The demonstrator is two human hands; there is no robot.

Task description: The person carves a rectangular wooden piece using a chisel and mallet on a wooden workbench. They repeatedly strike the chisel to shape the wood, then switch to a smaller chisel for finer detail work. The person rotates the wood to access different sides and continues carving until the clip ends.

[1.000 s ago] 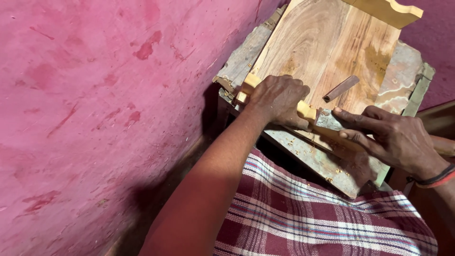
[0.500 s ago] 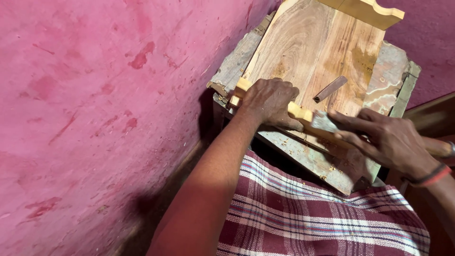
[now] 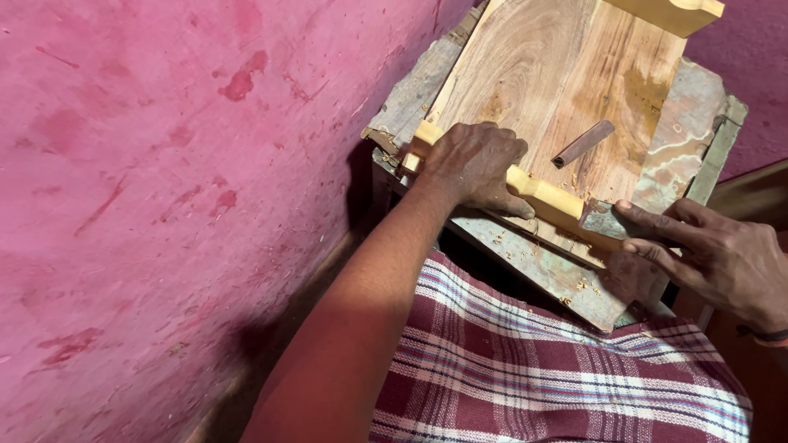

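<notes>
Our left hand (image 3: 476, 164) clamps pale wooden strip (image 3: 542, 195) flat against board (image 3: 558, 74) — steadies it. Right hand (image 3: 714, 254) fingers pinch small grey block (image 3: 603, 220) onto strip's end — pressure for rubbing, we judge.

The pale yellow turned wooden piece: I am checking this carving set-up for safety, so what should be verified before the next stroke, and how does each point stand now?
1. Left hand pressing the pale yellow turned wooden piece down: ok.
2. Piece lying on the brown wooden board: ok.
3. Right hand with a grip on the small grey flat blade: ok.
4. Left fingers away from the blade: ok, but close.
5. Loose dark wooden stick out of the way: ok.
6. Blade sharpness: cannot tell.
</notes>
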